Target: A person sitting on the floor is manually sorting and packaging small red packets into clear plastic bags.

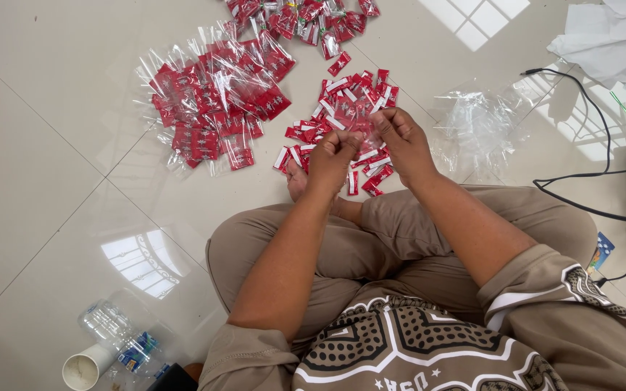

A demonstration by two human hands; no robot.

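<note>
Left hand [332,153] and right hand [400,137] pinched together over loose pile of small red-and-white sachets [349,116] on tiled floor [38,181]; what fingers grip, cannot tell. Filled clear bags of red sachets [215,101] beside: much packed. Empty clear bags [476,123] right, unfilled.

Probably a room in a home, used for simple packing work by hand. Glossy pale floor tiles [52,181] with window light reflected, a cross-legged seat directly on the floor, heaps of small red sachets [342,116], a black cable [588,174], a crushed plastic bottle [121,340].
</note>
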